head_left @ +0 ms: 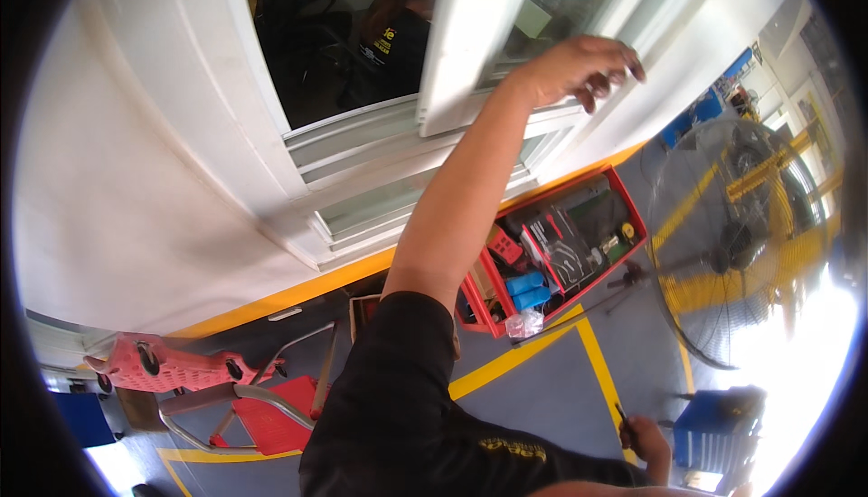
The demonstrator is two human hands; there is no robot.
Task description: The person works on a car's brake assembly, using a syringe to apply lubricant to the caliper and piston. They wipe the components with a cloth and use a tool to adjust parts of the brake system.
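Observation:
My left arm reaches up across the view, and my left hand is in front of the right part of a white-framed sliding window. Its fingers are loosely bent and apart, with nothing seen in them; whether they touch the frame I cannot tell. Low on the right, my right hand is closed around a dark, slim, pen-like thing that points upward. The window's left side stands open onto a dim room, where a seated person in a dark shirt is seen.
Below the window, a red toolbox holds boxes, blue items and small parts. A large round fan stands at right, near a blue box-shaped unit. At lower left are a red chair and a pink wheeled platform.

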